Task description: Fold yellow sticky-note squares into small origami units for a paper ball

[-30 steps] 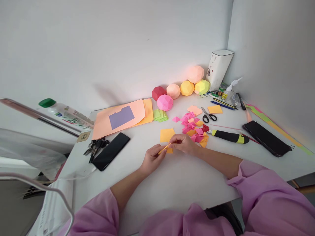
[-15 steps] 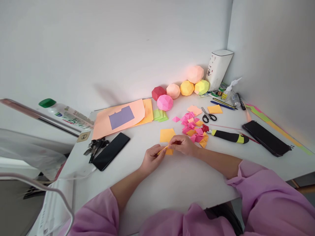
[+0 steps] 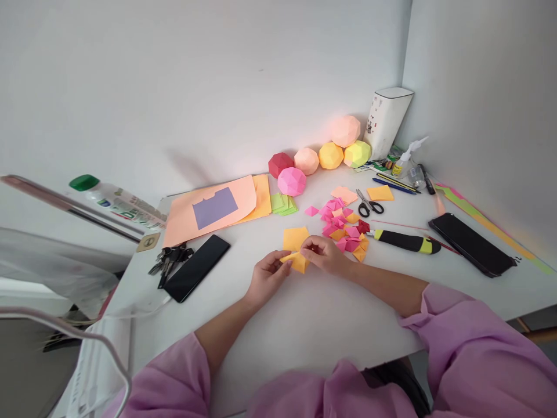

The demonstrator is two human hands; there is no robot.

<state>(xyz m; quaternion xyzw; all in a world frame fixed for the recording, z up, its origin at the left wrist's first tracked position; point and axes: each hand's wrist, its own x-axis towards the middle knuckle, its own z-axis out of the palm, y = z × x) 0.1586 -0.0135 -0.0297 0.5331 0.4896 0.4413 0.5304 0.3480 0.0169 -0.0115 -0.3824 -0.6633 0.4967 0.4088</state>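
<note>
Between my two hands is a small piece of folded orange paper (image 3: pixel 298 262), tilted so that its face shows. My left hand (image 3: pixel 268 275) pinches its left corner between thumb and fingers. My right hand (image 3: pixel 325 254) grips the right side, its fingertips bent over the upper edge. Just behind lies a flat orange paper square (image 3: pixel 295 238) on the white table (image 3: pixel 278 348). Close to my right hand is a heap of small folded paper pieces (image 3: pixel 336 216), mostly pink, with some orange and a red one.
Scissors (image 3: pixel 369 203) and a cutter knife (image 3: pixel 407 241) lie right of the heap. Several faceted paper balls (image 3: pixel 292 182) stand along the wall. Phones (image 3: pixel 198 268) rest at both sides, one beside keys (image 3: pixel 170 260). Peach paper sheets (image 3: pixel 178 220) lie back left, a glue bottle (image 3: pixel 399 165) back right.
The folded orange paper has turned from nearly edge-on to showing its face. My right hand has shifted slightly, while my left hand stays about where it was.
</note>
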